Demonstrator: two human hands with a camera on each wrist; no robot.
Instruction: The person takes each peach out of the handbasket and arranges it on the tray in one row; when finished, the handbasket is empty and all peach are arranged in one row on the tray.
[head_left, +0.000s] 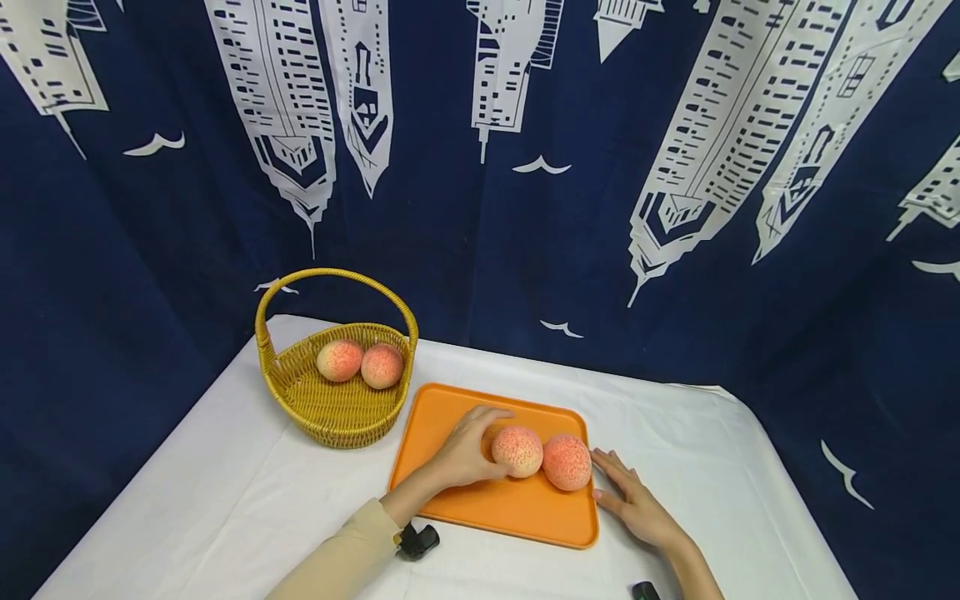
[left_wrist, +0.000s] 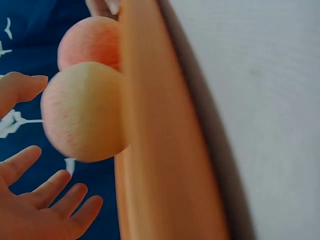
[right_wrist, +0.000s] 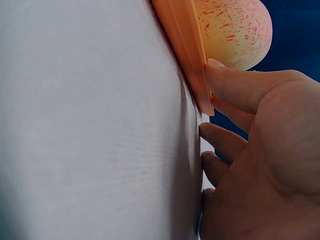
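Observation:
Two peaches sit side by side on the orange tray (head_left: 487,517), the left peach (head_left: 517,452) paler and the right peach (head_left: 567,462) redder. Over the tray, my left hand (head_left: 467,450) spreads its thumb and fingers about the left peach's near side. In the left wrist view a gap shows between those spread fingers and the pale peach (left_wrist: 82,117); whether the thumb touches it I cannot tell. My right hand (head_left: 633,504) lies by the tray's right edge. In the right wrist view its thumb touches the tray rim (right_wrist: 192,55), while other fingers rest on the white cloth.
At the back left stands a yellow wicker basket (head_left: 341,433) with a tall handle, holding two more peaches (head_left: 340,360). White cloth (head_left: 675,433) covers the table. A dark blue curtain (head_left: 450,250) with white buildings hangs behind it.

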